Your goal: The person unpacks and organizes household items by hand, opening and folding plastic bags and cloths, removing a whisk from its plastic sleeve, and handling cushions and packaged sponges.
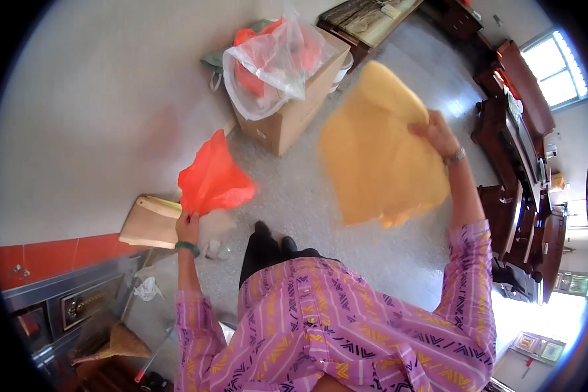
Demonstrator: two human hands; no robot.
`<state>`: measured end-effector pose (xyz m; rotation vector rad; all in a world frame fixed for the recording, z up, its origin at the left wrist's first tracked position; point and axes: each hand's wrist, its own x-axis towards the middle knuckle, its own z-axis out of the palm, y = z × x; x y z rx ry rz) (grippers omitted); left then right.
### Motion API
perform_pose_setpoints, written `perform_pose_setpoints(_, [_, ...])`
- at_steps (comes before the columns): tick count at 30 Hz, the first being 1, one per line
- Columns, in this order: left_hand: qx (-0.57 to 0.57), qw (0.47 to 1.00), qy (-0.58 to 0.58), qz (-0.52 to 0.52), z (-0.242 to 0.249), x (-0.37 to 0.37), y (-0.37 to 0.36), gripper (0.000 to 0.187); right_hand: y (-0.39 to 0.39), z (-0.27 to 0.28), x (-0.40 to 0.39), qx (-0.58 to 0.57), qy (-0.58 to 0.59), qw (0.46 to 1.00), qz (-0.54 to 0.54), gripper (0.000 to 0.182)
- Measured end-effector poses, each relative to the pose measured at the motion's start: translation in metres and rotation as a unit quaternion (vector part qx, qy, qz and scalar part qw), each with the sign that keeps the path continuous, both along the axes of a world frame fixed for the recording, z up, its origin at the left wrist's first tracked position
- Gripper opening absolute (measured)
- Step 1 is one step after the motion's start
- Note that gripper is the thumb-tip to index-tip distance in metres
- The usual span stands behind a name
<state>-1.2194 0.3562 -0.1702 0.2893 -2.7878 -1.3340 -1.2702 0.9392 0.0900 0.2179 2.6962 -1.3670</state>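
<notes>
My left hand (188, 227), with a green bangle at the wrist, is closed on the lower end of a crumpled red plastic bag (214, 179). The thin bag spreads upward from my fingers. On the other side, my right hand (436, 135) grips the edge of a wide yellow cloth (382, 150). It hangs out to the left of that hand, blurred by motion, with its top edge folded over. Behind my left hand, a flat tan cardboard piece (150, 223) leans low by the wall.
A cardboard box (294, 121) ahead is topped with clear and red plastic bags (274, 59). A broom (117, 343) lies at lower left, beside a metal-framed door (81, 304). Dark wooden furniture (503, 150) lines the right side.
</notes>
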Motion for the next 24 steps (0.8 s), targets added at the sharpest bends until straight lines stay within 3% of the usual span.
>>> perform_pose_setpoints(5, [0.060,0.996,-0.019,0.062,-0.021,0.021,-0.020,0.019,0.005,0.073,-0.120,0.249,0.110,0.962,0.011,0.031])
perform_pose_setpoints(10, [0.069,0.982,-0.070,0.159,-0.063,0.007,-0.017,0.023,0.001,0.079,-0.269,0.424,0.334,0.840,0.053,0.029])
perform_pose_setpoints(13, [0.048,0.982,-0.062,0.173,-0.054,-0.025,0.001,0.025,-0.032,0.057,-0.353,0.517,0.223,0.825,-0.036,0.028])
perform_pose_setpoints(17, [0.093,0.973,-0.004,0.210,-0.014,-0.070,0.012,0.021,-0.071,-0.029,-0.436,0.526,0.172,0.833,-0.008,0.034])
perform_pose_setpoints(20, [0.061,0.972,-0.042,0.222,0.043,-0.094,0.006,0.014,-0.107,-0.129,-0.469,0.474,0.155,0.866,0.039,0.038])
perform_pose_setpoints(23, [0.141,0.960,0.037,0.240,0.087,-0.108,0.002,0.017,-0.151,-0.190,-0.454,0.405,0.102,0.903,0.103,0.041])
perform_pose_setpoints(24, [0.112,0.963,0.027,0.243,0.112,-0.117,0.009,0.017,-0.164,-0.203,-0.446,0.385,0.067,0.913,0.114,0.042])
